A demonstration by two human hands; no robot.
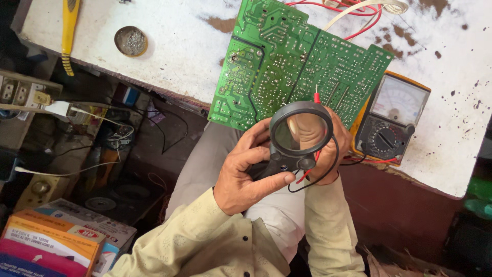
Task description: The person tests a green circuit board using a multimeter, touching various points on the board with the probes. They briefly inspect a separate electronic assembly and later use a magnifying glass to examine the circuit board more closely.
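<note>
Magnifying glass (300,134): light, lens fragile; gripped at black handle by left hand (246,172); red probe (316,97) clamped in right hand (328,149)

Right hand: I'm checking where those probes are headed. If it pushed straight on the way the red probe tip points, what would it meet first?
The right hand, behind the magnifying glass, aims the red probe up-frame. It would first meet the green circuit board; the tip looks at or just off its solder side, though depth is unclear.
</note>
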